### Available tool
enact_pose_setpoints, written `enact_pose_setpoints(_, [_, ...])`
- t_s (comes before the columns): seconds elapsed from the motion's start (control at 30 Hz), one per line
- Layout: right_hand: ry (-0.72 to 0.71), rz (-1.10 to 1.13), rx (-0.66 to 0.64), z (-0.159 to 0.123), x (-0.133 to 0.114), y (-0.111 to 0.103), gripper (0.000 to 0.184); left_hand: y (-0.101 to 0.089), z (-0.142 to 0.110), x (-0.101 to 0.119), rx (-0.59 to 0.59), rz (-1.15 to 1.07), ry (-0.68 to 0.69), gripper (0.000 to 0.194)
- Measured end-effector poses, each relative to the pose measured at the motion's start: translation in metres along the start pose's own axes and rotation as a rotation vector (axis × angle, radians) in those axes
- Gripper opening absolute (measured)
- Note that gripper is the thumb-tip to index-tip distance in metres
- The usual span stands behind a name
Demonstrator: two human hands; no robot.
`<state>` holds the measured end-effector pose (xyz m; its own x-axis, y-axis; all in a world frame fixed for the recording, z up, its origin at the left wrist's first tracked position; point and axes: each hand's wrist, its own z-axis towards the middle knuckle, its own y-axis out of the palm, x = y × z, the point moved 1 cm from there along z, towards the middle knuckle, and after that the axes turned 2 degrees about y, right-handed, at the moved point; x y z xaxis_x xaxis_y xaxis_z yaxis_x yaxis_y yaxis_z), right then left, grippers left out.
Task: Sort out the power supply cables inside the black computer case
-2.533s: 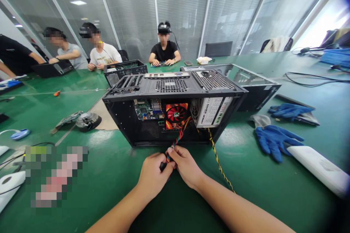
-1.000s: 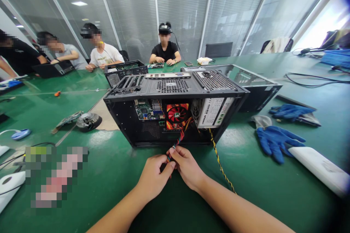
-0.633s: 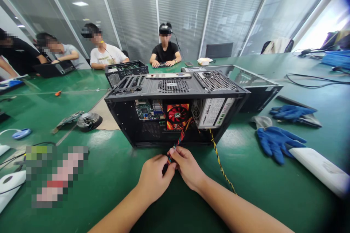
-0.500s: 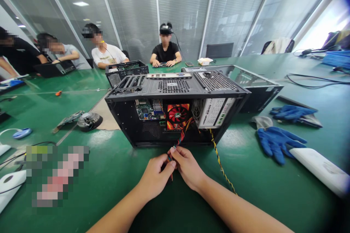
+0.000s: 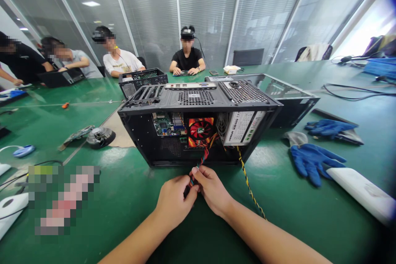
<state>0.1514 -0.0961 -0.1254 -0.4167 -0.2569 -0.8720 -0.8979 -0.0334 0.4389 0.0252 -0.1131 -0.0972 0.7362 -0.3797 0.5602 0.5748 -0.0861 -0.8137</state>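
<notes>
My left hand and my right hand meet in front of an open black computer case, both closed on a twisted multicoloured power cable. The cable runs out of the case from beside the power supply. Its far end is mostly hidden in my fingers; something dark shows in my left grip. Inside the case are a graphics card with a red fan and a green circuit board. A yellow-and-black cable hangs from the case down past my right forearm.
Blue gloves and a white power strip lie at the right. A CPU cooler sits left on brown cardboard. Behind the case stand a glass-sided panel and another case frame. Several people work across the green table.
My hands stay together on the cable, with small finger movements. The loose wire end that showed below my left hand half a second ago is now tucked out of sight.
</notes>
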Motion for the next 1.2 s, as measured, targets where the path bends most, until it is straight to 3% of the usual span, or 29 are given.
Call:
enact_pose_setpoints(0.17, [-0.005, -0.018, -0.007, 0.0004, 0.0017, -0.001, 0.036, -0.0002, -0.001, -0.0001, 0.043, 0.096, 0.032, 0.021])
enact_pose_setpoints(0.37, [-0.018, 0.028, -0.013, 0.0009, 0.0018, -0.0017, 0.036, 0.0025, 0.0044, -0.0041, -0.135, -0.545, -0.132, 0.033])
enact_pose_setpoints(0.47, [-0.008, 0.073, -0.018, 0.0002, 0.0004, -0.0011, 0.036, 0.0042, 0.0047, -0.0056, -0.156, -0.697, -0.174, 0.034])
enact_pose_setpoints(0.57, [0.003, 0.069, -0.011, -0.0003, -0.0009, -0.0006, 0.037, 0.0033, 0.0034, -0.0036, -0.155, -0.604, -0.153, 0.032])
enact_pose_setpoints(0.73, [-0.01, 0.04, 0.002, 0.0008, -0.0006, -0.0012, 0.037, 0.0003, 0.0008, 0.0002, 0.006, -0.161, 0.0, 0.024])
enact_pose_setpoints(0.87, [-0.017, 0.022, -0.006, 0.0011, 0.0003, -0.0013, 0.037, 0.0003, 0.0, -0.0002, 0.034, -0.073, 0.035, 0.022])
enact_pose_setpoints(1.07, [-0.013, 0.037, -0.019, 0.0001, -0.001, -0.0002, 0.038, -0.0006, 0.0042, 0.0001, -0.092, -0.435, -0.087, 0.024])
enact_pose_setpoints(1.2, [-0.018, 0.056, -0.048, 0.0008, 0.0009, -0.0011, 0.04, 0.0039, 0.0043, -0.0018, -0.184, -0.717, -0.167, 0.037])
